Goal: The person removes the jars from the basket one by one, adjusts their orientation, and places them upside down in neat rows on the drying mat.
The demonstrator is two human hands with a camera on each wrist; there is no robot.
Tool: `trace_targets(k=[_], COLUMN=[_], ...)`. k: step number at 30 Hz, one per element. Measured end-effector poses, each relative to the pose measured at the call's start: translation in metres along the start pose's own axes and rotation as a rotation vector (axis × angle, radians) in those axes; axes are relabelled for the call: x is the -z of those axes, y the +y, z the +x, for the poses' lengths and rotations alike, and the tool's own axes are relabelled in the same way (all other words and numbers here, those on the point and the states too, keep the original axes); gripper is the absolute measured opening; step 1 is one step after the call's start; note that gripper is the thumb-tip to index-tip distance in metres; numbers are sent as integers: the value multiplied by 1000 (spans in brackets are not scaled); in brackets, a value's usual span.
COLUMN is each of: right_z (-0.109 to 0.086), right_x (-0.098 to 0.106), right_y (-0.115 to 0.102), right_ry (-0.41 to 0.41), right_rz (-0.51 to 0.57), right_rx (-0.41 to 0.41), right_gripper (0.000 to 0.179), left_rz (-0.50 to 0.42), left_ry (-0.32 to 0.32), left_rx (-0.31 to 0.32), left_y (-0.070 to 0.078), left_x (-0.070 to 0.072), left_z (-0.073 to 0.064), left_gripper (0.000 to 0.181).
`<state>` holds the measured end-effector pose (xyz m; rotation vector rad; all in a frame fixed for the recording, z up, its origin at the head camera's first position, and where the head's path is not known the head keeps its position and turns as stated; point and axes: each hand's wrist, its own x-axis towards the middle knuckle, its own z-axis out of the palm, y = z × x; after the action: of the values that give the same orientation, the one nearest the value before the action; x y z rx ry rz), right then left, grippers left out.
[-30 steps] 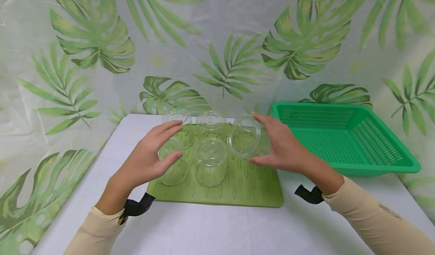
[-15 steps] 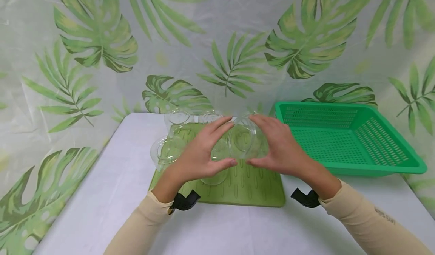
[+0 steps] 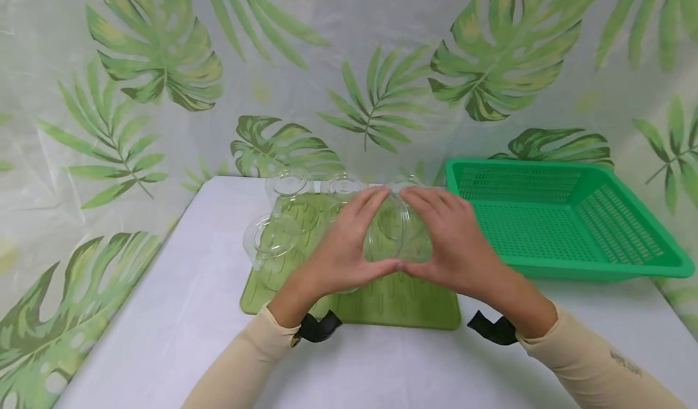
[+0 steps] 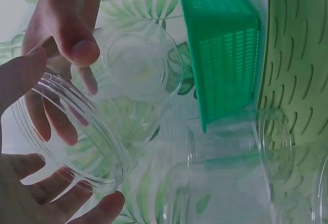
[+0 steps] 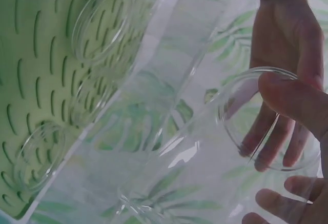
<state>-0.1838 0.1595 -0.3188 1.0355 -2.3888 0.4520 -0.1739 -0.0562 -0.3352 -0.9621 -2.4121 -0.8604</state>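
A clear, wide-mouthed jar (image 3: 388, 234) with a ridged rim is held sideways over the green ribbed mat (image 3: 403, 309). My right hand (image 3: 459, 242) grips it from the right, thumb below and fingers above. My left hand (image 3: 343, 248) curves round the rim from the left, and the two thumb tips meet in the head view. In the left wrist view the jar (image 4: 138, 103) has left-hand fingers along its rim, with the other hand's fingers seen through the clear wall. The right wrist view shows the jar's mouth (image 5: 230, 106) close to the right thumb.
Several more clear jars stand on the mat, including one at the back left (image 3: 290, 185) and one at the front left (image 3: 267, 239); my left hand partly covers others. A green slotted basket (image 3: 567, 266) stands to the right on the white cloth (image 3: 398, 372). Leaf-print sheeting (image 3: 376, 106) hangs behind.
My left hand has moved right, from the front-left jar to the jar in my right hand, and now curves round its rim. The right hand keeps its grip and has barely moved.
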Motion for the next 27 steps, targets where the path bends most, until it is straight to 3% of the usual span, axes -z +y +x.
trace_targets(k=[7,15,19,27], right_z=[-2,-6,-9,-15], right_x=[-2,1,3,8], right_y=[-3,-3,-2,5], right_ry=[57,26,1,-37], right_rz=[-42,-60,-42,23], right_rx=[59,76,54,7], right_gripper=[108,99,96,111], left_rz=[-15,-55,-55,-62], left_ry=[-3,13,16,7], left_rx=[-17,-74,-92,-101], left_y=[1,-1,-1,1], left_x=[3,6,8,12], left_z=[-1,-1,-2,-3], left_gripper=[101,91,90,91])
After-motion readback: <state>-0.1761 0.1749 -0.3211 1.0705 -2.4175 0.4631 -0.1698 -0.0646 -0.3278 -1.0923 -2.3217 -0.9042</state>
